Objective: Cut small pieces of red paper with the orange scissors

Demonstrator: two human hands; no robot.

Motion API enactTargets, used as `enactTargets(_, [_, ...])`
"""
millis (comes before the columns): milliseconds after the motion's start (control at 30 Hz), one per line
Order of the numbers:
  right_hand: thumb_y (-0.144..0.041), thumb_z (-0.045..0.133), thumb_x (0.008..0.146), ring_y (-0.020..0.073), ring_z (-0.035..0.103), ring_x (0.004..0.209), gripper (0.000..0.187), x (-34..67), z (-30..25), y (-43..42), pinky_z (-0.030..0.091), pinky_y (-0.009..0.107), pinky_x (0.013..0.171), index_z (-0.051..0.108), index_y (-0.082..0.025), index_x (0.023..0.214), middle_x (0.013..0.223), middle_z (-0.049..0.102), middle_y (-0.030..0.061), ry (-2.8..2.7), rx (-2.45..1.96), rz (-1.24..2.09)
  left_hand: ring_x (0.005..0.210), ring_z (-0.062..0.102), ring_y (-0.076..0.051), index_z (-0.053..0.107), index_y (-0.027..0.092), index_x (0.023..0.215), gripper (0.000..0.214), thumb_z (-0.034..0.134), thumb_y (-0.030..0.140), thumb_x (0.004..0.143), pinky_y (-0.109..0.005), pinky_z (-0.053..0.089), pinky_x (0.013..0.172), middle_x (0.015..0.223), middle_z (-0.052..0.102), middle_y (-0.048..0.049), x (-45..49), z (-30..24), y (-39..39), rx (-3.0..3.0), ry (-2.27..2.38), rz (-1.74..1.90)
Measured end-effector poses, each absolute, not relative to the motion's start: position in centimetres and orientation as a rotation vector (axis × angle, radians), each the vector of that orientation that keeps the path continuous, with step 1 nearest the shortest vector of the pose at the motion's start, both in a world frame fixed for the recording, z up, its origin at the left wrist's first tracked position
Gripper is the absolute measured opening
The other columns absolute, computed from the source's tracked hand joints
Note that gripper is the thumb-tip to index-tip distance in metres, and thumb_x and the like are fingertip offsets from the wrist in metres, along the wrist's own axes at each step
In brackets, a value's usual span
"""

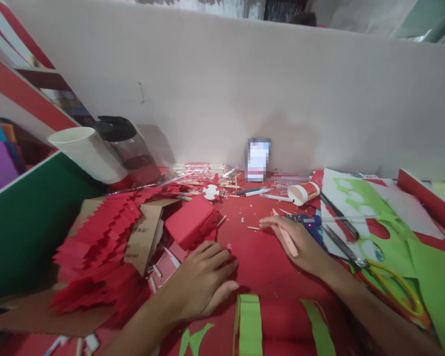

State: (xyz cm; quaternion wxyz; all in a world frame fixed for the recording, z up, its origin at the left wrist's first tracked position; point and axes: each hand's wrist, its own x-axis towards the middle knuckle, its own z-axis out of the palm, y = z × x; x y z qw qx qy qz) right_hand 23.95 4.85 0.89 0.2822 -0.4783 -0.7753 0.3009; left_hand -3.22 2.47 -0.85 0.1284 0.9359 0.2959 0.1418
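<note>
My left hand (205,279) rests palm down on the red surface, fingers slightly bent and holding nothing. My right hand (296,240) lies to the right, its fingers around a slim pale pink pen-like tool (288,241) whose narrow end points away from me. Between the hands is red paper (255,257). Nearest me lies a red piece (282,316) with a light green strip (250,321) and a second green strip (319,326) across it. Small green scraps (198,338) sit below my left hand. A dark blue item with a red light (311,225) is partly behind my right hand.
Scissors with yellow handles (393,287) and green cut paper (389,212) lie right. Pleated red paper (100,237), cardboard (141,242) and a red block (189,220) stand left. A phone (257,160) leans on the wall; a white cup (89,155) and bottle (133,151) are back left.
</note>
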Motion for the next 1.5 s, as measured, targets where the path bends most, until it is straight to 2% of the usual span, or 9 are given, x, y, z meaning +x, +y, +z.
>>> enactTargets(133, [-0.019, 0.045, 0.097, 0.0225, 0.070, 0.092, 0.028, 25.0, 1.7, 3.8, 0.053, 0.034, 0.084, 0.064, -0.025, 0.117, 0.101, 0.073, 0.0062, -2.254, -1.369, 0.784, 0.093, 0.057, -0.021, 0.066, 0.022, 0.107, 0.039, 0.032, 0.039, 0.103, -0.035, 0.042, 0.089, 0.096, 0.065, -0.0061, -3.4, -0.8, 2.8, 2.736, 0.845, 0.466])
enactTargets(267, [-0.019, 0.047, 0.097, 0.0226, 0.070, 0.091, 0.029, 24.7, 1.5, 3.0, 0.051, 0.037, 0.094, 0.063, -0.026, 0.121, 0.088, 0.073, 0.0040, -2.247, -1.373, 0.765, 0.090, 0.057, -0.021, 0.066, 0.021, 0.106, 0.037, 0.034, 0.038, 0.102, -0.035, 0.042, 0.086, 0.094, 0.064, -0.0056, -3.3, -0.6, 2.8, 2.722, 0.866, 0.444])
enactTargets(467, [-0.021, 0.050, 0.098, 0.0278, 0.056, 0.119, 0.029, 23.7, 0.8, 3.0, 0.047, 0.042, 0.098, 0.060, -0.024, 0.125, 0.130, 0.062, 0.0121, -2.487, -1.373, 0.630, 0.088, 0.057, -0.020, 0.066, 0.020, 0.102, 0.034, 0.035, 0.034, 0.101, -0.035, 0.042, 0.086, 0.093, 0.063, -0.0051, -3.2, -0.4, 2.7, 2.683, 0.884, 0.368])
enactTargets(633, [-0.023, 0.052, 0.098, 0.0265, 0.058, 0.091, 0.011, 22.5, 1.4, 4.6, 0.048, 0.037, 0.080, 0.061, -0.021, 0.093, 0.088, 0.068, 0.0091, -2.493, -1.346, 0.532, 0.087, 0.058, -0.019, 0.067, 0.021, 0.099, 0.038, 0.032, 0.036, 0.103, -0.033, 0.043, 0.086, 0.090, 0.063, -0.0048, -3.1, -0.2, 2.6, 2.696, 0.879, 0.459])
enactTargets(800, [-0.039, 0.047, 0.101, 0.0200, 0.061, 0.081, 0.022, 23.0, 3.3, 5.6, 0.049, 0.033, 0.078, 0.059, -0.023, 0.092, 0.084, 0.067, 0.0032, -2.204, -1.259, 1.080, 0.083, 0.057, -0.018, 0.067, 0.021, 0.095, 0.041, 0.030, 0.036, 0.103, -0.032, 0.045, 0.085, 0.086, 0.062, -0.0052, -3.1, -0.4, 2.7, 2.710, 0.854, 0.529])
enactTargets(1000, [-0.055, 0.043, 0.100, 0.0251, 0.062, 0.115, 0.034, 23.2, 3.8, 4.0, 0.046, 0.041, 0.098, 0.052, -0.022, 0.099, 0.111, 0.069, 0.0117, -1.910, -0.887, 1.937, 0.083, 0.056, -0.019, 0.067, 0.020, 0.088, 0.042, 0.030, 0.035, 0.103, -0.035, 0.045, 0.089, 0.084, 0.063, -0.0052, -3.2, -0.7, 2.6, 2.711, 0.868, 0.538])
enactTargets(1200, [-0.047, 0.041, 0.103, 0.0205, 0.036, 0.145, 0.022, 22.1, 1.3, 2.5, 0.026, 0.044, 0.117, 0.044, -0.025, 0.101, 0.144, 0.052, 0.0145, -1.903, -0.907, 1.728, 0.090, 0.058, -0.021, 0.069, 0.021, 0.091, 0.042, 0.031, 0.035, 0.102, -0.038, 0.043, 0.096, 0.092, 0.066, -0.0067, -3.2, -0.9, 2.7, 2.737, 0.852, 0.576])
enactTargets(1367, [-0.040, 0.045, 0.102, 0.0252, 0.037, 0.144, 0.029, 22.3, -0.3, 2.3, 0.031, 0.047, 0.116, 0.048, -0.023, 0.126, 0.152, 0.044, 0.0153, -2.053, -1.031, 1.413, 0.085, 0.058, -0.019, 0.068, 0.020, 0.094, 0.040, 0.031, 0.033, 0.102, -0.033, 0.045, 0.089, 0.089, 0.064, -0.0058, -3.3, -0.6, 2.8, 2.714, 0.848, 0.493])
enactTargets(1500, [-0.032, 0.045, 0.101, 0.0257, 0.042, 0.140, 0.051, 22.8, -1.6, 3.4, 0.034, 0.048, 0.115, 0.034, -0.021, 0.150, 0.151, 0.044, 0.0155, -2.201, -1.105, 1.205, 0.088, 0.058, -0.019, 0.069, 0.021, 0.098, 0.039, 0.032, 0.033, 0.103, -0.032, 0.045, 0.088, 0.091, 0.064, -0.0057, -3.3, -0.5, 2.7, 2.709, 0.874, 0.495])
